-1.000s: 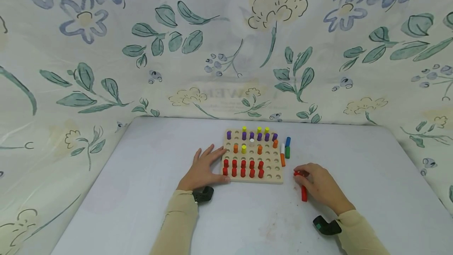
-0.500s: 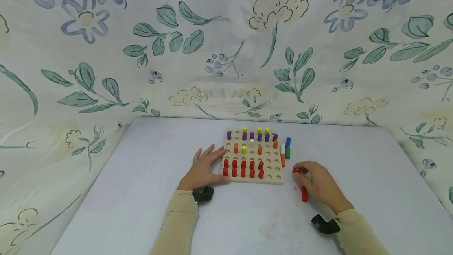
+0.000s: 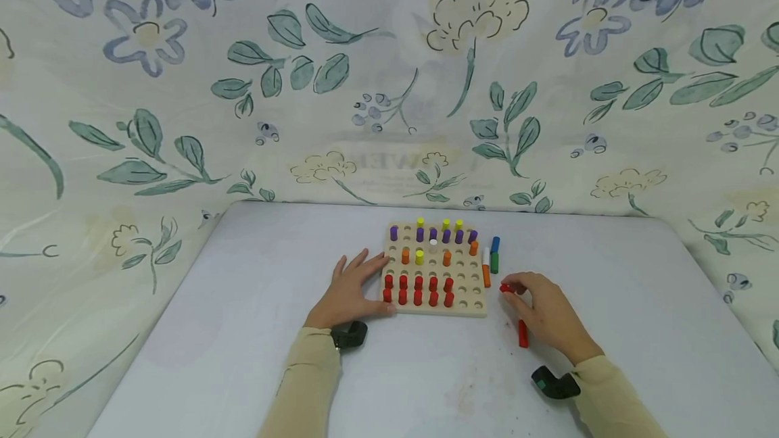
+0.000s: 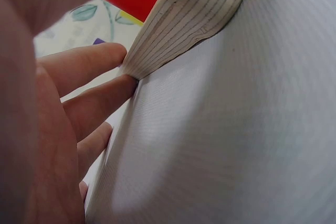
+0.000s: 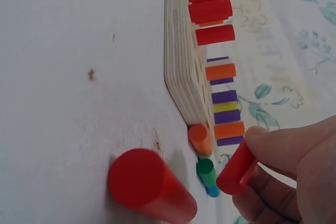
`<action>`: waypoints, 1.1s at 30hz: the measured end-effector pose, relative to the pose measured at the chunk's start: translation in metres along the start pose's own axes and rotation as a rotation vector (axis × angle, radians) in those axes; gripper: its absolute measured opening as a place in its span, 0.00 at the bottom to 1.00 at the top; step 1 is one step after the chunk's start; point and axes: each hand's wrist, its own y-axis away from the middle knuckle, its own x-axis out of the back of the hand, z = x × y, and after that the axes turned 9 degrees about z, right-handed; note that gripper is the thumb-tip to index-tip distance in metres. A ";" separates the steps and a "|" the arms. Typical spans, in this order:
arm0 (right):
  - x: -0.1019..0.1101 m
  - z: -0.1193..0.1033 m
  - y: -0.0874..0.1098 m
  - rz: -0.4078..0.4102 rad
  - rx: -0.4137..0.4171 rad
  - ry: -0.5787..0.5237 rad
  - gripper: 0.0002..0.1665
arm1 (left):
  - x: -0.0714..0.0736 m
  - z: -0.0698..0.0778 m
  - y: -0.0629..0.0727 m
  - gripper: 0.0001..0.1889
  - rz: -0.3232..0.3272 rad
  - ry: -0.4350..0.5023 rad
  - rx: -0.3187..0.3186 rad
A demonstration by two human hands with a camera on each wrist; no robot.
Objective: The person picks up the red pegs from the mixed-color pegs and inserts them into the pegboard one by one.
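Note:
A wooden pegboard (image 3: 438, 311) lies on the table, with two rows of red pegs (image 3: 418, 297) at its near side. Farther back stand purple, yellow and orange pegs and one white peg. My left hand (image 3: 347, 297) rests at the board's left side, fingers spread, fingertips touching its edge and the thumb by the near corner. To the right of the board, my right hand (image 3: 548, 311) pinches a red peg (image 5: 239, 169) between thumb and fingers, above the table. Another red peg (image 3: 523, 334) lies on the table below that hand.
Along the board's right side lie a blue peg (image 3: 496, 243), a green peg (image 3: 494, 262), a white peg (image 3: 486, 257) and an orange peg (image 3: 486, 277). A floral sheet (image 3: 389, 86) hangs behind the white table (image 3: 213, 330).
My right hand has moved slightly left and away from me, toward the board, carrying the red peg. The left hand and the board stay put.

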 end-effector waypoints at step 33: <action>-0.009 -0.020 -0.016 0.012 0.031 -0.043 0.17 | 0.000 0.000 0.000 0.51 -0.008 -0.004 0.014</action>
